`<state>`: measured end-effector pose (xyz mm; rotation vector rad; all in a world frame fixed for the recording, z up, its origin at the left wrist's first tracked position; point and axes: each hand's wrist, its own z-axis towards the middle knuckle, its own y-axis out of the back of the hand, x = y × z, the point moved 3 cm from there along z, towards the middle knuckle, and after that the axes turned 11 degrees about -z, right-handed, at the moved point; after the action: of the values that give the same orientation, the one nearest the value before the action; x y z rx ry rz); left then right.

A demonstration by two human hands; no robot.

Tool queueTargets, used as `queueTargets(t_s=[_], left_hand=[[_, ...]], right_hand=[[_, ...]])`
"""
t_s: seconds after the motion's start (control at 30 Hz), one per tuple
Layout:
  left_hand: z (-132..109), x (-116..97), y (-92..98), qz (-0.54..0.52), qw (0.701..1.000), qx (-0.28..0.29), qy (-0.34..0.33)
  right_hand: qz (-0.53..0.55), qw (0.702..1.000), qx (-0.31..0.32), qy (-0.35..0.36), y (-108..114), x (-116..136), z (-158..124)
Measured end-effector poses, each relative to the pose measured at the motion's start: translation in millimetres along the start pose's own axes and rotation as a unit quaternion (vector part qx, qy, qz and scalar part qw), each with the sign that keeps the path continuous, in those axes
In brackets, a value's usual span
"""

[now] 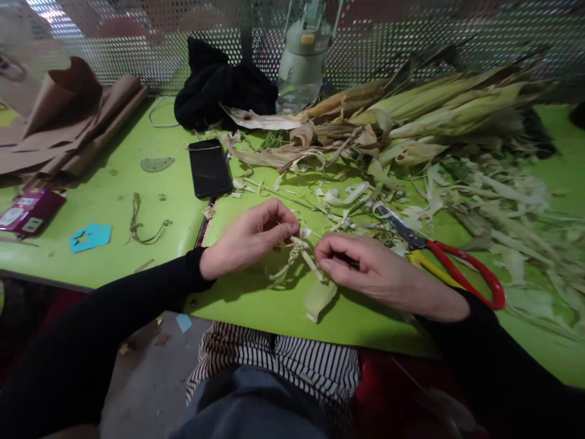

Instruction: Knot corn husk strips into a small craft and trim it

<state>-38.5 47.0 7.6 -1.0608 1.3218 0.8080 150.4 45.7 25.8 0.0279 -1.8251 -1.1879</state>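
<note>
A small braided figure of pale corn husk (299,247) hangs between my hands just above the green table. My left hand (251,236) is closed in a pinch on the upper end of the braid. On the other side, my right hand (365,262) has thumb and index finger pressed together at a husk strip on the braid's right. A broad pale-green husk piece (320,299) dangles below the right fingertips. Close to the right wrist lie red-handled scissors (418,241), blades pointing away to the left, with a yellow-handled tool (432,268) partly under them.
Whole corn husks (439,110) and a heap of husk shreds (516,201) cover the right and back. A phone (210,167), black cloth (223,91), clear bottle (301,67), protractor (158,164), brown paper (77,128), purple box (31,210) and blue paper tag (91,237) lie around.
</note>
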Motion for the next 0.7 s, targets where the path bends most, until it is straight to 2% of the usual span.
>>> queueTargets(t_s=[0.07, 0.13, 0.2, 0.27, 0.43, 0.6, 0.7], left_hand=[[1, 0, 0.6, -0.025, 1.000, 0.001, 0.017], [1, -1, -2.2, -0.048, 0.998, 0.026, 0.036], [0, -1, -6.7, -0.071, 0.994, 0.059, 0.054], [-2, -1, -10.9, -0.089, 0.990, 0.085, 0.073], [-6, 0, -14.5, -0.118, 0.980, 0.113, 0.118], [-6, -3, -12.2, -0.115, 0.989, 0.086, 0.045], [-7, 0, -15.0, -0.172, 0.981, 0.075, 0.042]], right_hand=[[0.020, 1.000, -0.008, -0.004, 0, -1, -1], [0.073, 0.995, -0.056, -0.033, -1, -5, -1], [0.165, 0.977, -0.118, -0.058, -4, -9, -1], [0.273, 0.949, -0.147, -0.061, -9, -10, -1], [0.408, 0.901, -0.142, -0.047, -18, -2, 2], [0.488, 0.862, -0.127, -0.043, -19, 1, 6], [0.511, 0.850, -0.116, -0.045, -21, 0, 7]])
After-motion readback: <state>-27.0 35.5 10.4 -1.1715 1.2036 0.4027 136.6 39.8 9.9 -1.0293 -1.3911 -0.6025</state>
